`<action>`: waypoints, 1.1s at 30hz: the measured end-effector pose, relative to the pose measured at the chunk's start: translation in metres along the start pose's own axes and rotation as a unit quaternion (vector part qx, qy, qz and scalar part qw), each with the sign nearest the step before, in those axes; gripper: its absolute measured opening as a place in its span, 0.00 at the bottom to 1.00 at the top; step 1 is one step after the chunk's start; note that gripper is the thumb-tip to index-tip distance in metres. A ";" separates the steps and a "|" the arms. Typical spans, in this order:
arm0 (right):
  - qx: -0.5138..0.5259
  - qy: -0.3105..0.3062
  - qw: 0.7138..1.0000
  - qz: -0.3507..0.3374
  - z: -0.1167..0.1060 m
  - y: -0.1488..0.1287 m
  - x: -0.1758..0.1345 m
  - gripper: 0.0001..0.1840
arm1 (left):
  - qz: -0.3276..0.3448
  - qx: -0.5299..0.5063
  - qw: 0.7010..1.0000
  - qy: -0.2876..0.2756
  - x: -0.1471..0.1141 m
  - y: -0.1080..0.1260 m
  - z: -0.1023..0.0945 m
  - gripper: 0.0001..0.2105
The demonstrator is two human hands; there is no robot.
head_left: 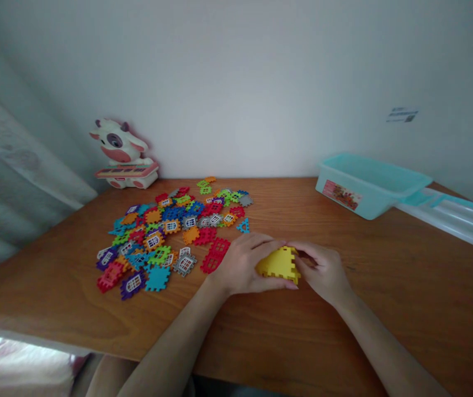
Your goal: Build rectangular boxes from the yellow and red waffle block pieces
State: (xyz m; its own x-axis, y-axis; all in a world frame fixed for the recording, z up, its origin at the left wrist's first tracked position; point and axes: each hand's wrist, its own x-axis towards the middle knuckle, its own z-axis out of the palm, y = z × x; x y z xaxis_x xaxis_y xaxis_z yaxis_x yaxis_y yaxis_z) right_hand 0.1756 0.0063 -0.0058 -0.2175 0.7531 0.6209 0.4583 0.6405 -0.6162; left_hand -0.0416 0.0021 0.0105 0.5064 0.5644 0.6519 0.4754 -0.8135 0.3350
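Note:
Both hands are on a yellow block piece (280, 263) with notched edges, near the middle of the table. My left hand (244, 263) wraps round its left side, thumb along the lower edge and fingers over the top. At its right edge, my right hand (321, 269) grips with bent fingers, and the fingertips are partly hidden behind the piece. A second yellow edge shows along the right side; I cannot tell how the parts join. Just left of my left hand lies a red window piece (216, 253).
A spread pile of colourful interlocking pieces (174, 214) covers the left of the wooden table (385, 309). Behind it stands a cow toy piano (122, 154). At the back right sits a turquoise bin (368, 190), with a clear lid (451, 215) beside it.

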 end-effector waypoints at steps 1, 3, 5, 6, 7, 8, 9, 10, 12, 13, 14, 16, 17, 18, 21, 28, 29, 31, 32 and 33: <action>-0.004 -0.001 1.000 0.006 0.000 -0.001 0.000 0.10 | -0.007 -0.007 1.000 -0.002 0.000 0.000 0.000 0.34; -0.011 -0.004 1.000 0.019 0.000 -0.002 -0.001 0.10 | -0.020 -0.027 0.999 -0.007 0.001 0.000 0.000 0.34; -0.019 -0.009 0.999 0.027 -0.001 -0.003 -0.002 0.11 | -0.031 -0.052 0.998 -0.006 0.002 0.000 0.000 0.33; -0.023 -0.011 0.999 0.027 -0.001 -0.003 -0.002 0.11 | -0.032 -0.063 0.998 -0.004 0.002 0.000 0.000 0.33; -0.028 -0.014 0.999 0.025 -0.002 -0.004 -0.002 0.11 | -0.032 -0.070 0.997 -0.002 0.002 0.000 0.000 0.33; -0.034 -0.014 0.999 0.020 -0.003 -0.004 -0.002 0.12 | -0.028 -0.074 0.997 0.001 0.002 0.000 0.000 0.33; -0.038 -0.012 0.999 0.011 -0.003 -0.005 -0.001 0.12 | -0.022 -0.074 0.997 0.003 0.002 0.000 0.000 0.33; -0.043 -0.008 0.999 0.000 -0.004 -0.005 -0.001 0.13 | -0.015 -0.073 0.997 0.004 0.002 0.000 0.000 0.33; -0.049 0.004 0.998 -0.029 -0.004 -0.005 -0.001 0.14 | -0.005 -0.069 0.998 0.002 0.002 0.000 -0.001 0.34; -0.051 0.009 0.998 -0.042 -0.005 -0.005 -0.002 0.15 | -0.001 -0.067 0.998 -0.001 0.002 -0.001 -0.001 0.34; -0.052 0.012 0.997 -0.052 -0.005 -0.005 -0.002 0.15 | 0.004 -0.063 0.998 -0.004 0.002 -0.001 -0.001 0.34; -0.056 0.015 0.996 -0.060 -0.004 -0.004 -0.003 0.15 | 0.013 -0.052 0.999 -0.008 0.001 -0.002 -0.001 0.34; -0.059 0.016 0.996 -0.059 -0.004 -0.005 -0.003 0.15 | 0.018 -0.046 0.999 -0.010 0.001 -0.002 -0.001 0.35; -0.061 0.018 0.996 -0.058 -0.004 -0.005 -0.003 0.15 | 0.025 -0.040 0.999 -0.010 0.001 -0.003 -0.001 0.35; -0.066 0.018 0.996 -0.053 -0.003 -0.005 -0.004 0.15 | 0.040 -0.023 0.999 -0.019 0.001 -0.005 -0.002 0.35; -0.083 0.023 0.995 -0.039 0.001 -0.006 -0.007 0.16 | 0.053 0.005 0.998 -0.046 0.001 -0.008 -0.003 0.35; -0.085 0.025 0.995 -0.035 0.001 -0.005 -0.007 0.16 | 0.053 0.008 0.998 -0.045 0.000 -0.008 -0.002 0.35; -0.084 0.026 0.996 -0.021 0.002 -0.005 -0.007 0.15 | 0.042 0.011 0.998 -0.045 0.000 -0.008 -0.001 0.35; -0.078 0.026 0.997 -0.015 0.002 -0.005 -0.006 0.15 | 0.033 0.012 0.998 -0.048 0.000 -0.008 0.000 0.35; -0.070 0.024 0.997 -0.010 0.002 -0.005 -0.005 0.15 | 0.024 0.013 0.998 -0.050 0.000 -0.009 0.000 0.35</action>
State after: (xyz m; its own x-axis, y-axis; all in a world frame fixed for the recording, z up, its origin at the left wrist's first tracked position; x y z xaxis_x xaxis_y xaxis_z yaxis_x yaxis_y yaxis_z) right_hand 0.1730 -0.0008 -0.0068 -0.1880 0.7297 0.6574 0.5700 0.6262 -0.5320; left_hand -0.0460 0.0097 0.0077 0.5968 0.5377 0.5956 0.4671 -0.8363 0.2870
